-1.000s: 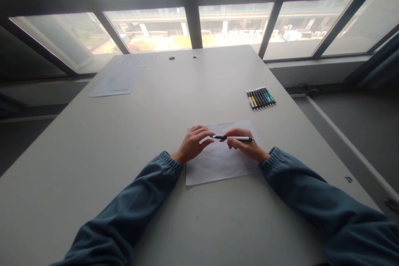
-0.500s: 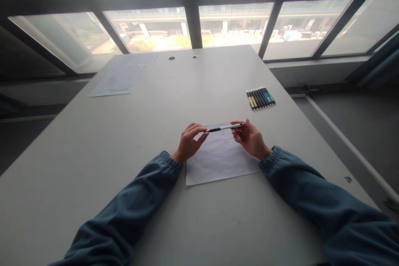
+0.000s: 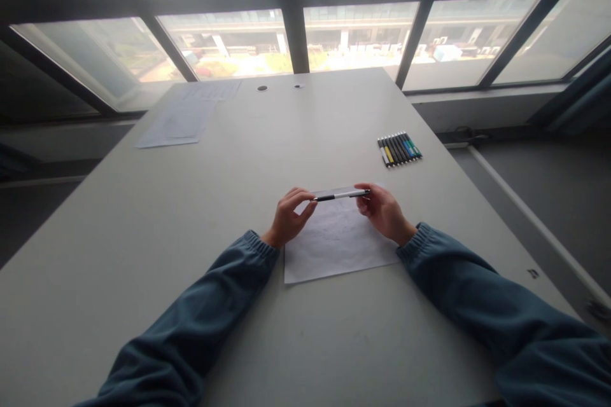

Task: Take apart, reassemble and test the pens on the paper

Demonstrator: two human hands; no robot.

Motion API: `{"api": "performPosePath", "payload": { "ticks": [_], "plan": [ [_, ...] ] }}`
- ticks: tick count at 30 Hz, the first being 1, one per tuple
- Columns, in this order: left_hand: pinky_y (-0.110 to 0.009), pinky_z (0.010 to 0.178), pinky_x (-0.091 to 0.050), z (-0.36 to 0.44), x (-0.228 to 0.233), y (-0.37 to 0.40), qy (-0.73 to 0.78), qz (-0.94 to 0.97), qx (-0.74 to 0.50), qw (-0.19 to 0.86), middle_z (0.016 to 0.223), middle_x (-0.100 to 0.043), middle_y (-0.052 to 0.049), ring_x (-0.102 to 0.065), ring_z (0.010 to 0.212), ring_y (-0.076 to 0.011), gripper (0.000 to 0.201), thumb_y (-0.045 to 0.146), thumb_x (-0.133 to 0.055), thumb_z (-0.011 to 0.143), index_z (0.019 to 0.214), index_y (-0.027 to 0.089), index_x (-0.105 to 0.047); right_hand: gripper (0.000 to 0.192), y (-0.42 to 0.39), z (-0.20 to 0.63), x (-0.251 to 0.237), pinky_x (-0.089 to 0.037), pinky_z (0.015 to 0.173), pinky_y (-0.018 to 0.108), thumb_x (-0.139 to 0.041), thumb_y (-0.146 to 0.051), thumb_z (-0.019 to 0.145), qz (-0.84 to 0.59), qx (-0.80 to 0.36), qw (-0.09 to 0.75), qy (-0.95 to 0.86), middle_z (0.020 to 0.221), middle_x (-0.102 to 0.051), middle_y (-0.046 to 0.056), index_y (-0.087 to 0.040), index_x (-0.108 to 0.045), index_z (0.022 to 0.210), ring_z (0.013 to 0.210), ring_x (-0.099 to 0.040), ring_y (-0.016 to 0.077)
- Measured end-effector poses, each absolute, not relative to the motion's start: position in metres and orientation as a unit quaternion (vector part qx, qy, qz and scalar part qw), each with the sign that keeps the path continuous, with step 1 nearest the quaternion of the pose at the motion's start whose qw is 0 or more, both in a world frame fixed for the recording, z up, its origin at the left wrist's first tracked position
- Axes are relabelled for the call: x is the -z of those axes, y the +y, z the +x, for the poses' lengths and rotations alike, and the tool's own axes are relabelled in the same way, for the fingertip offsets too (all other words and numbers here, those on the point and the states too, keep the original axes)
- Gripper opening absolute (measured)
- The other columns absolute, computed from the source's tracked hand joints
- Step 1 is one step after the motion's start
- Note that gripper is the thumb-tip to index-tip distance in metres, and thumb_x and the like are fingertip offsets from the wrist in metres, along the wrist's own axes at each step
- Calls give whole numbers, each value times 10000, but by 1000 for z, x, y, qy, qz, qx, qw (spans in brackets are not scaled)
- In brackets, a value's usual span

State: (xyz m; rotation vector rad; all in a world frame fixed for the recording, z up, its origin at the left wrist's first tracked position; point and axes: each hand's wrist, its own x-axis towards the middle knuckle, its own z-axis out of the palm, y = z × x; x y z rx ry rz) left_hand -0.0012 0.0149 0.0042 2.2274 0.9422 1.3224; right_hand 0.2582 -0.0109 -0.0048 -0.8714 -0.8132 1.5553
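Observation:
A white and black pen (image 3: 342, 195) is held nearly level between my two hands, above a sheet of paper (image 3: 334, 248). My left hand (image 3: 290, 213) pinches its dark grip end near the tip. At the other end, my right hand (image 3: 384, 211) has thumb and fingers closed on the black top of the pen. Faint marks show on the paper, whose right edge is partly covered by my right hand and sleeve.
A row of several pens or markers (image 3: 400, 150), black, white, yellow, blue and green, lies to the right on the white table (image 3: 267, 159). More papers (image 3: 176, 114) lie at the far left. Windows stand beyond the table's far edge.
The pen has shifted very slightly to the left. My right thumb has come down onto the pen's end; my left hand keeps its pinch.

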Motion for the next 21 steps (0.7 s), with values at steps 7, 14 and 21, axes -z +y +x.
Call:
{"api": "performPosePath", "payload": {
  "ticks": [7, 14, 21],
  "plan": [
    [-308, 724, -527, -4, -3, 19, 377, 751, -506, 195, 841, -700, -52, -623, 780, -155, 175, 340, -645, 933, 905, 177, -703, 240, -9, 261, 7, -410, 532, 263, -764, -397, 817, -441, -480, 608, -453, 684, -656, 13, -175, -739, 906, 567, -524, 113],
    [-288, 713, -533, -4, -1, 21, 396, 731, -515, 208, 865, -705, -58, -636, 788, -151, 214, 372, -646, 933, 935, 174, -726, 235, -9, 263, 12, -510, 615, 299, -722, -376, 842, -488, -377, 558, -555, 722, -700, 25, -177, -758, 960, 621, -606, 147],
    [-282, 720, -518, -4, 0, 21, 404, 728, -513, 210, 840, -693, -45, -621, 767, -143, 192, 348, -635, 942, 932, 177, -722, 197, -11, 265, 11, -524, 693, 332, -657, -355, 896, -497, -299, 519, -628, 806, -712, 43, -199, -750, 970, 707, -640, 179]
  ]
}}
